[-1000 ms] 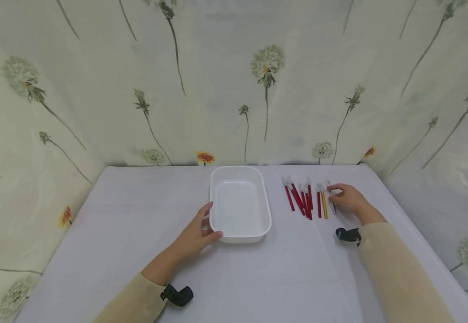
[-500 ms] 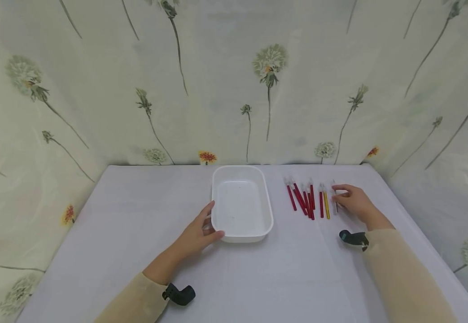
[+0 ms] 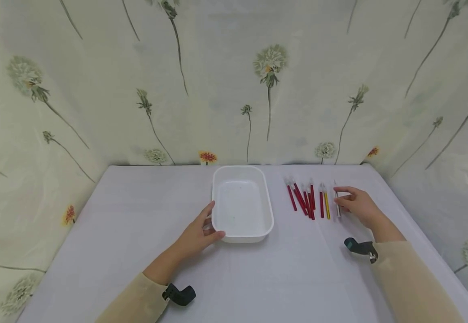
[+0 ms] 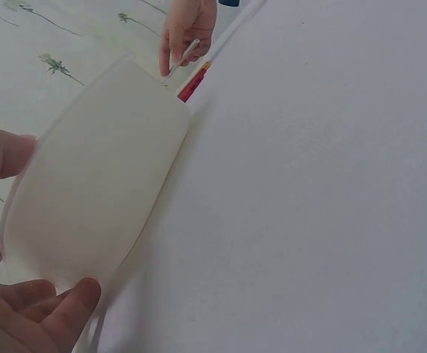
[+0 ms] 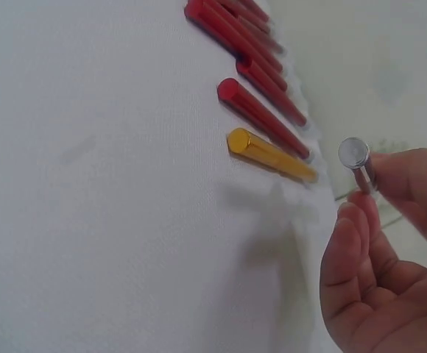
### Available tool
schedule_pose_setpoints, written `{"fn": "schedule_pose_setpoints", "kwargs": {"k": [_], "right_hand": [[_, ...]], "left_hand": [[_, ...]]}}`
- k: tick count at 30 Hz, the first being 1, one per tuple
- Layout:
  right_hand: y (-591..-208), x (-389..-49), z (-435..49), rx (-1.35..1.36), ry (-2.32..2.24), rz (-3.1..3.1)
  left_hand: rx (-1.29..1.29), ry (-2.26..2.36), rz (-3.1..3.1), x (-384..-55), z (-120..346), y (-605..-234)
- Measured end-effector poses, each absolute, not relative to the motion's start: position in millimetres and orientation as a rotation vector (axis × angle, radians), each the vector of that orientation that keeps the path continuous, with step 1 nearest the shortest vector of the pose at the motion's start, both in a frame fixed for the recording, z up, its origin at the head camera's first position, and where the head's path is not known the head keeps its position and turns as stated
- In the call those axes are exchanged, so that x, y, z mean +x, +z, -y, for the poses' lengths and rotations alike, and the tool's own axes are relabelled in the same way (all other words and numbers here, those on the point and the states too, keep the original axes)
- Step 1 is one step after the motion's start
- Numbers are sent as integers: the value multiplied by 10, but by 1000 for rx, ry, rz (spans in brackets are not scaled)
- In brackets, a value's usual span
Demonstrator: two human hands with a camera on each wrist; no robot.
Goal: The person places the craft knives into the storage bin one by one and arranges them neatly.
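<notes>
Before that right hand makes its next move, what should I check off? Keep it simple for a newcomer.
1. Silver stick held by the right hand: ok, pinched.
2. White tray held by the left hand: ok, at its side.
3. Tray free of sticks: ok.
4. Silver stick over the tray: not ok, off to the right.
5. Straight way along the table: not ok, yellow stick and red sticks lie between.
6. Silver stick's far tip undamaged: cannot tell.
</notes>
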State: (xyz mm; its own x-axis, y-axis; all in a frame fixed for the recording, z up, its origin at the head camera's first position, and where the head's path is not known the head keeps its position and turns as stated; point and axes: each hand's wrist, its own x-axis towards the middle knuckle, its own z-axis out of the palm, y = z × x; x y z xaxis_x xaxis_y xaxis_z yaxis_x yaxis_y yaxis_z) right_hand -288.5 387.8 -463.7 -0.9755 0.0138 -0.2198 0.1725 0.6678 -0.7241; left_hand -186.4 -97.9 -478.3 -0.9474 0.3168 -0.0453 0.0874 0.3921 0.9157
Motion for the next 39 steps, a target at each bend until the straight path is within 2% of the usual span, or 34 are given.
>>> {"fn": "schedule_pose_setpoints", "kwargs": {"k": [8,14,21,39], "right_hand": [[-4530,-2798,-3810,134,-1265,-2655],[-4429,-2736,-3724,126,-1313,-2635],[-4326,-2662,-3565,64,-1397,-2577],[-4199,-2509,-3150,12,-1650,-2384]], "left_hand": [[381,1637,-2390,-1855,973,-4746],[386,1652,-2340,-1773,959,-4515],[369,1658,-2376,-1861,971,-4755],[340,1644,-2399,-1862,952,-4780]]}}
